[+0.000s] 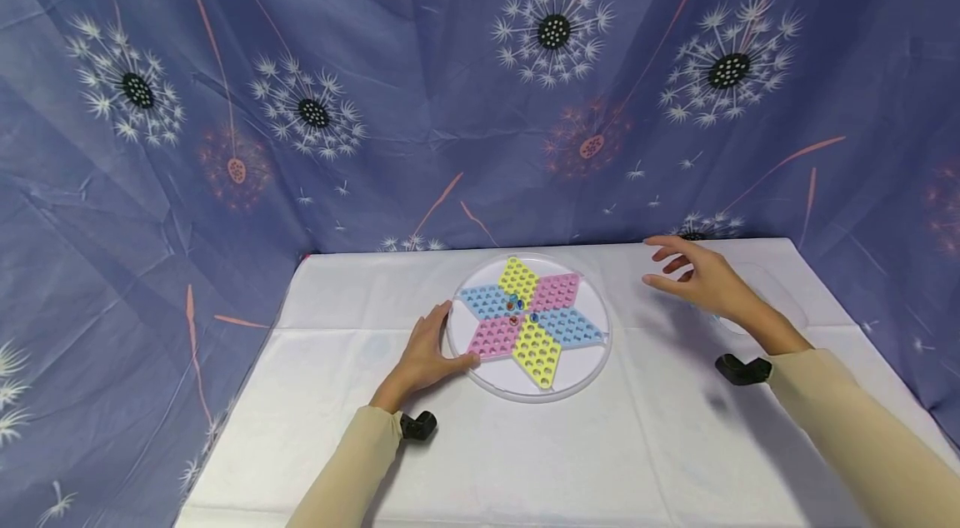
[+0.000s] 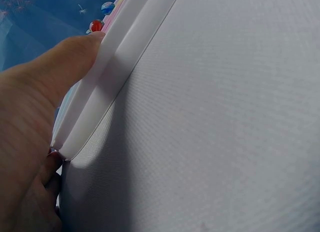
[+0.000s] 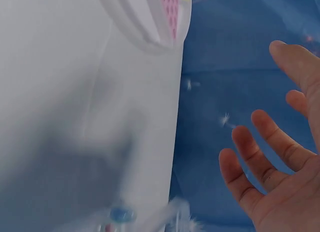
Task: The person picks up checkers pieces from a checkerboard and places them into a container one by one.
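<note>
A round white Chinese checkers board (image 1: pixel 491 378) with a yellow, pink and blue star lies on the table. Several glass marbles sit around its centre, among them a blue marble (image 1: pixel 534 317) and a reddish marble (image 1: pixel 513 321). My left hand (image 1: pixel 429 353) holds the board's left edge, thumb at the near rim and fingers along the side. In the left wrist view the thumb (image 2: pixel 75 57) lies against the white rim. Off to the right, my right hand (image 1: pixel 701 278) is raised above the table, fingers loosely bent and apart, holding nothing.
A clear plastic container (image 1: pixel 768 295) stands on the right, partly behind the right forearm. Near it, the right wrist view shows a blurred blue marble (image 3: pixel 122 213). White cloth (image 1: pixel 337 295) covers the table, and a blue dandelion-print curtain (image 1: pixel 435 95) hangs behind it.
</note>
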### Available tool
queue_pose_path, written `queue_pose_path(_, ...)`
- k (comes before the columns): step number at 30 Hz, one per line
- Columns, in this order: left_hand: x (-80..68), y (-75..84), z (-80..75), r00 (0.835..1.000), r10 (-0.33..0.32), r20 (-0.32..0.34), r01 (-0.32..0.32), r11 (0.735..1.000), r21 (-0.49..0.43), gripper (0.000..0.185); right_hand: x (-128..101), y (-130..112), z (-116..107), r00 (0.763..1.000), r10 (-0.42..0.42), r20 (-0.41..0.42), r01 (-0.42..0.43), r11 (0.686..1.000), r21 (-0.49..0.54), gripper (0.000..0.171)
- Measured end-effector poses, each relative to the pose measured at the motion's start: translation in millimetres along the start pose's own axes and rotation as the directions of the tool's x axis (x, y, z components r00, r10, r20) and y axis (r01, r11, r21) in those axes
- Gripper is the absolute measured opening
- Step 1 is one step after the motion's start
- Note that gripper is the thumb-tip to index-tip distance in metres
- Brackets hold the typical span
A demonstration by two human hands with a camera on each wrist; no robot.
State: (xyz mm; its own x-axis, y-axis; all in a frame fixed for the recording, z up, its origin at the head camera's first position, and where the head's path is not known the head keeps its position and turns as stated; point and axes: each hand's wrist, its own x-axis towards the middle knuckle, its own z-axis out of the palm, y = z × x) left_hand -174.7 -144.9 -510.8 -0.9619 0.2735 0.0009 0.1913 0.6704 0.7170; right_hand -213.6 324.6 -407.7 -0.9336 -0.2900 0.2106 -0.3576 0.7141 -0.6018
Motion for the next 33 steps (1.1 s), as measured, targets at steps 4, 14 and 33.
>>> queue_pose_path(4, -0.1, 0.2, -0.3, 1.0, -0.007, 0.0, 0.007, 1.0, -0.002, 0.114, 10, -9, 9, 1.0, -0.017, 0.012, 0.017, 1.0, 0.014, 0.061)
queue_pose_path(14, 1.2, -1.0, 0.1, 1.0, 0.021, 0.001, -0.021, 1.0, 0.005, 0.113, 30, -25, 29, 0.996, -0.086, 0.035, 0.085, 0.996, 0.029, 0.061)
queue_pose_path(33, 1.6, -1.3, 0.0, 1.0, 0.005, 0.001, -0.005, 1.0, 0.005, 0.114, 50, -59, 74, 0.981, -0.161, 0.112, 0.145, 0.98, 0.135, 0.062)
